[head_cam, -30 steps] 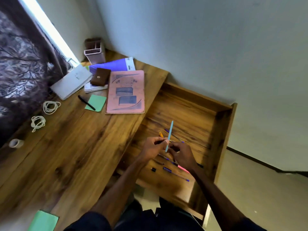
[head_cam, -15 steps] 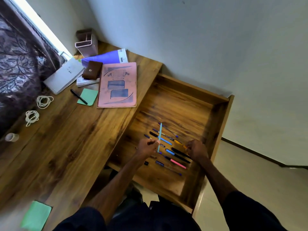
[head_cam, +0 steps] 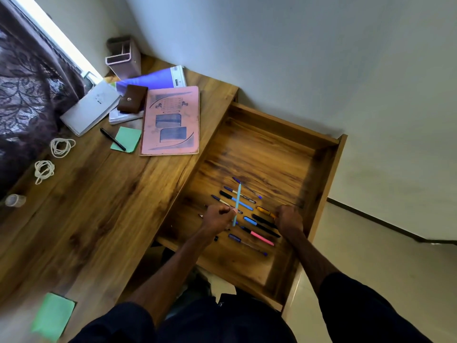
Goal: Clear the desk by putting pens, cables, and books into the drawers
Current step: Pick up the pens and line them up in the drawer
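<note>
An open wooden drawer point(head_cam: 324, 174) juts from the desk point(head_cam: 103, 199) on the right. Several pens point(head_cam: 257, 231) lie in a row on its floor. My left hand point(head_cam: 218, 217) hovers over them, shut on a light blue pen point(head_cam: 237, 204) that points away from me. My right hand point(head_cam: 289, 219) is curled at the right end of the row, touching an orange pen point(head_cam: 265, 211); whether it grips one is unclear. On the desk lie a black pen point(head_cam: 112, 139), two white coiled cables point(head_cam: 61, 146) point(head_cam: 44, 170), a pink book point(head_cam: 170, 121) and notebooks point(head_cam: 90, 108).
A pen holder point(head_cam: 123, 58) stands in the far corner by the window. A brown wallet point(head_cam: 132, 99) rests on a purple book point(head_cam: 153, 80). Green sticky notes point(head_cam: 127, 139) point(head_cam: 53, 316), a tape roll point(head_cam: 14, 200) and a dark curtain point(head_cam: 27, 95) are at left.
My hands have parted: the right one let go of the blue pen and moved to the right end of the row. The left one keeps the pen, lower over the drawer.
</note>
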Motion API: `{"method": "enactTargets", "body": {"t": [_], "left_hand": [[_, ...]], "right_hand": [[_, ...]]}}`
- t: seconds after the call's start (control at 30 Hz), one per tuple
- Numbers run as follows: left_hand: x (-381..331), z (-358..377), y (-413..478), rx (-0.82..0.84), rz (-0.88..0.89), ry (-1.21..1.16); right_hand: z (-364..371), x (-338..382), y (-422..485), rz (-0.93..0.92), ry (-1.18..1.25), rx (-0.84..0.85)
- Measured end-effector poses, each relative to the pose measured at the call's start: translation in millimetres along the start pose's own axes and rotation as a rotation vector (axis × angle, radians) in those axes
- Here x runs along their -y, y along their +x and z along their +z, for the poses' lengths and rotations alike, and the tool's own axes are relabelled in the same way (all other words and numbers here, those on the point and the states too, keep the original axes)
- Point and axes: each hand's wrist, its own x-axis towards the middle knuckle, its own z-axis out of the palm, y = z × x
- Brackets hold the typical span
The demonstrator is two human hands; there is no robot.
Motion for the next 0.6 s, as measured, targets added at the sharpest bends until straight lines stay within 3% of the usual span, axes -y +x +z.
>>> {"method": "enactTargets", "body": {"t": [0.17, 0.3, 0.5, 0.6], "left_hand": [[-3.8, 9.7, -2.6, -0.007, 0.009, 0.042], [-8.5, 20.1, -1.0, -0.035, 0.015, 0.105], [-27.3, 36.6, -2.2, -0.067, 0.13, 0.189], [-31.9, 39.4, -0.7, -0.065, 0.191, 0.258]], "right_hand": [[2.1, -0.2, -0.5, -0.003, 0.021, -0.009], [-12.6, 18.3, -4.2, -0.093, 0.233, -0.149], [-40.1, 55.3, -21.2, -0.091, 0.914, 0.055], [-46.4, 56.4, -20.5, -0.081, 0.987, 0.126]]}}
